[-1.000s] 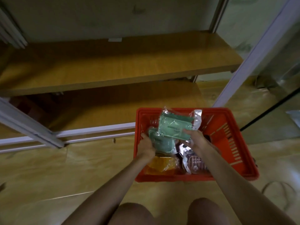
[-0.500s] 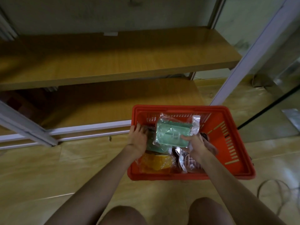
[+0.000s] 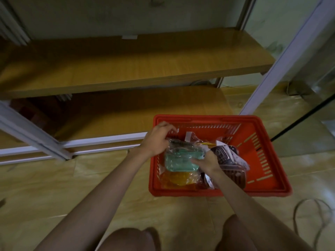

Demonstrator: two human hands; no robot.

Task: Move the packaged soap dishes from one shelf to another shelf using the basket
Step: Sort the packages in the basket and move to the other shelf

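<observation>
Green soap-dish packs (image 3: 178, 160) lie long axis across the red basket's (image 3: 262, 192) left half. Left hand (image 3: 157, 138) pinches one's far edge; right hand (image 3: 207, 161) grips the near pack. Basket's right half is bare.

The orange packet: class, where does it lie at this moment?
In the head view the orange packet lies in the red basket's near left corner, just under the green packet that both hands are grasping.
</observation>
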